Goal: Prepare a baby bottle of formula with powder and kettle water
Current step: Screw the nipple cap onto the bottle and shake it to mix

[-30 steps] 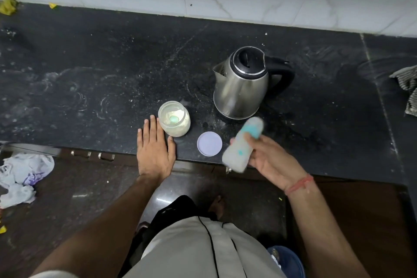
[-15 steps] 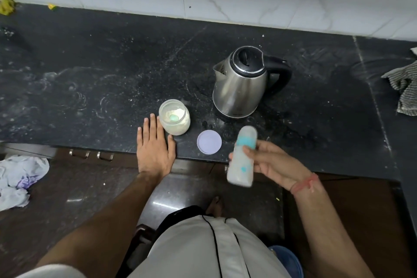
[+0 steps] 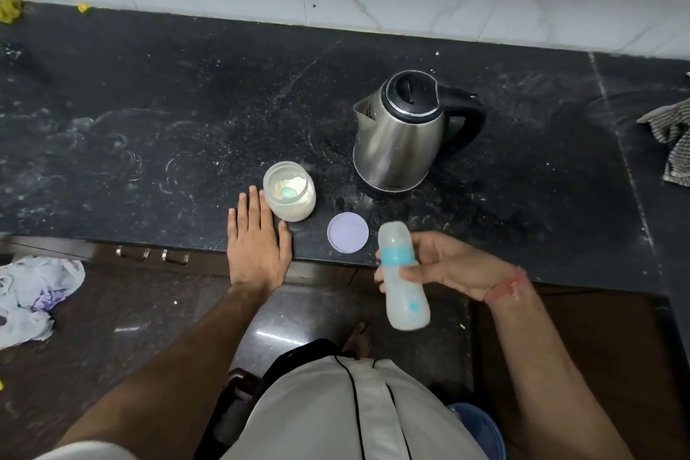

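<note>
Head view, right hand (image 3: 453,265): fingers curled round baby bottle (image 3: 403,276), lower centre-right, seemingly milky, blurred.
Left hand (image 3: 257,239): fingers straight, flat on counter (image 3: 149,123), beside powder jar (image 3: 289,190).

left hand (image 3: 257,243) flat, right hand (image 3: 448,265) gripping

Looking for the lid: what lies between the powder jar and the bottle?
The round lilac lid lies flat on the counter between jar and bottle, in the head view.

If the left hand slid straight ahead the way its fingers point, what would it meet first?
Probably bare countertop. The left hand lies flat with the powder jar just beside its index finger, so it might brush the jar.
</note>
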